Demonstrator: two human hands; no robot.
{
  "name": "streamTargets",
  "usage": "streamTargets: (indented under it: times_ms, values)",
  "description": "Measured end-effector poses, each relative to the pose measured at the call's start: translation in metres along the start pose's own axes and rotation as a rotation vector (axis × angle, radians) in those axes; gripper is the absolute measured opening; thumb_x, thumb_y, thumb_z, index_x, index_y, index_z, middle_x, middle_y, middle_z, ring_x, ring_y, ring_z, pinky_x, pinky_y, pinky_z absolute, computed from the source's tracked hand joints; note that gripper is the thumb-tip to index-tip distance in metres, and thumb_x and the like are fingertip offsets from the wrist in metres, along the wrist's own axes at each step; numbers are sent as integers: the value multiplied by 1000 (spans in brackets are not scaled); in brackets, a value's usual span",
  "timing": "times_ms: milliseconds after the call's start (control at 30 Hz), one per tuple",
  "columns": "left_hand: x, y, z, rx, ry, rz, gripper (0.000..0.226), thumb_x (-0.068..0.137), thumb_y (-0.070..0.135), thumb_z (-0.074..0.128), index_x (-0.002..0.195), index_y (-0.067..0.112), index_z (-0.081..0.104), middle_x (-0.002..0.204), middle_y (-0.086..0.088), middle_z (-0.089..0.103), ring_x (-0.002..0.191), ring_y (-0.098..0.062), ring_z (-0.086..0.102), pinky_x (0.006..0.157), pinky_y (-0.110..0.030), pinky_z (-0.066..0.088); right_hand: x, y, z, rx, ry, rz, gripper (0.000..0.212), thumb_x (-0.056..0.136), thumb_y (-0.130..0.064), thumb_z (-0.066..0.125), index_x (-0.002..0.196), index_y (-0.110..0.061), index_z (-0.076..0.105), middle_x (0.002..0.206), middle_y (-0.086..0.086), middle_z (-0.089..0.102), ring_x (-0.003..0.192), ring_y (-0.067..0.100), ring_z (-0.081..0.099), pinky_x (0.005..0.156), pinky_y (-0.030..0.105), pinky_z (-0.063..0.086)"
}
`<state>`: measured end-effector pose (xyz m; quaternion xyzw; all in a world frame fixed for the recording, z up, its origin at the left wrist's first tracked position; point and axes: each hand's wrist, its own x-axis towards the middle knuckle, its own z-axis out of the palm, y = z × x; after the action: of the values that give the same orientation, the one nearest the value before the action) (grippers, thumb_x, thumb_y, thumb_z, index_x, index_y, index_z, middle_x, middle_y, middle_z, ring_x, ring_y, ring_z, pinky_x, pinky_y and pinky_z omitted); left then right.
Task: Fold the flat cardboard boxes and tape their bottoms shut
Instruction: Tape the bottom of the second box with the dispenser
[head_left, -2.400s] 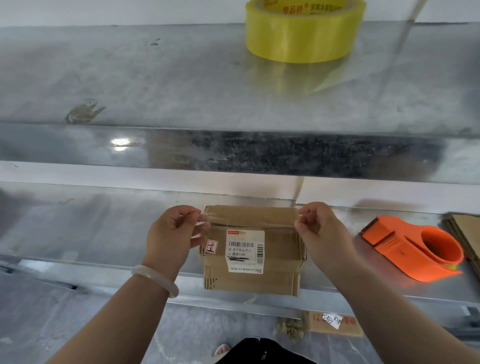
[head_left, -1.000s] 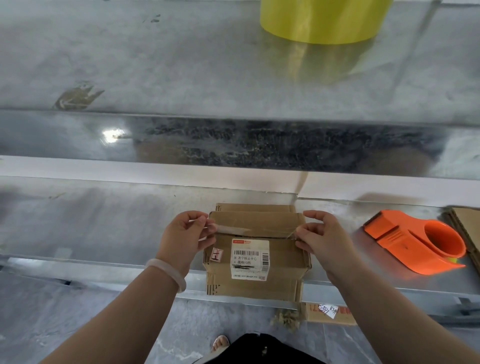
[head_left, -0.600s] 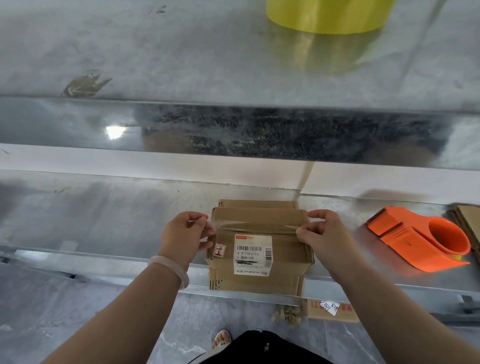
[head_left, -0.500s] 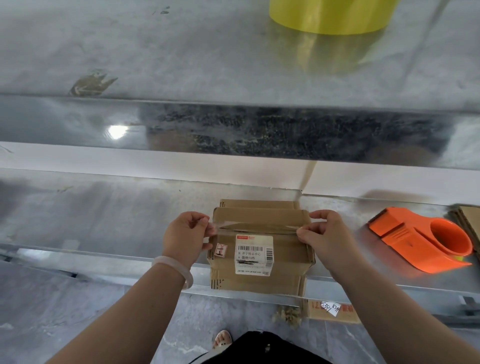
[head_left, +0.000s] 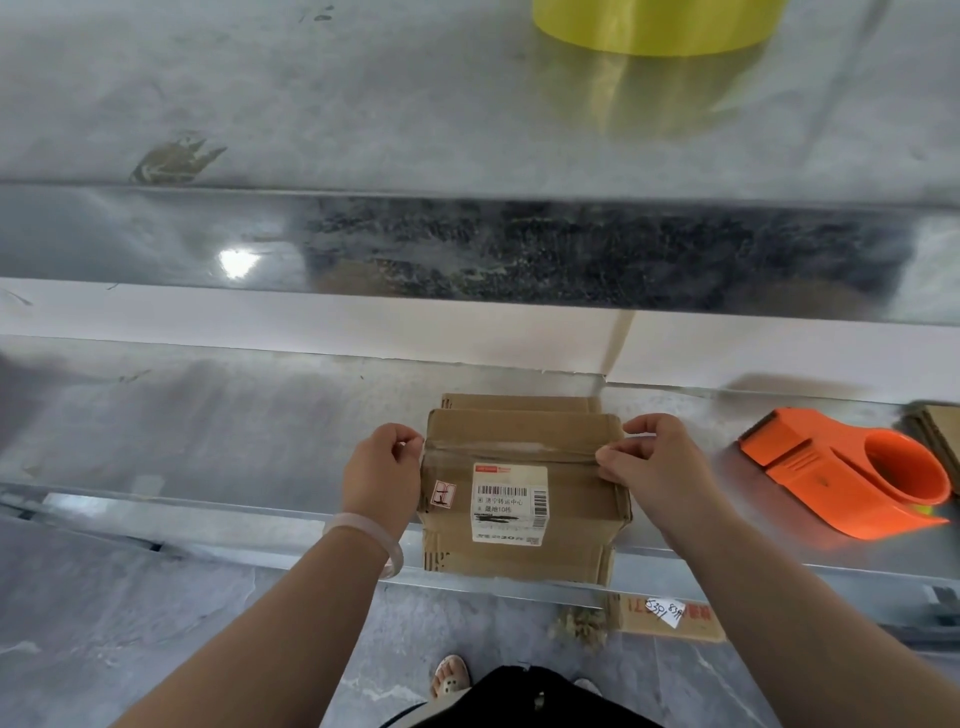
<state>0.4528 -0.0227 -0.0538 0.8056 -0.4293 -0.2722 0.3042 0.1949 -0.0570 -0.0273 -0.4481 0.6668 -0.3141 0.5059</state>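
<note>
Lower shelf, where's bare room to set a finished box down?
Widest bare stretch: lower shelf left of the left hand, out to the frame edge. Only a narrow strip between right hand and orange dispenser. Crowded: centre, both hands pinching the tape strip on the box; flat cardboard at far right.

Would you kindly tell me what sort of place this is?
Probably a parcel packing station: a labelled cardboard box on a metal bench, an orange tape dispenser and a yellow tape roll.
</note>
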Motion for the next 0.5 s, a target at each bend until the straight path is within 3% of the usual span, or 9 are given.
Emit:
streamTargets:
  times_ms: [133,267,500]
  values:
    - [0,2,2,-26,22,12,20,99,15,48,85,24,59,76,5,63,68,-13,59,56,-25,44,0,0,0,70,-12,12,28,87,-3,70,97,-20,48,87,7,67,82,21,71,88,37,56]
    - [-1,1,6,-18,27,35,21,100,16,48,84,26,56,76,4,64,71,-16,62,59,-29,50,1,3,0,152,-22,23,27,88,1,67,96,-17,48,91,10,58,80,19,67,76,25,55]
    - [-1,-6,15,6,58,64,8,100,18,47,97,22,54,86,0,60,72,-15,59,58,-28,43,1,8,-1,129,-30,2,30,86,-3,71,98,-18,48,87,8,64,76,15,70,90,42,57]
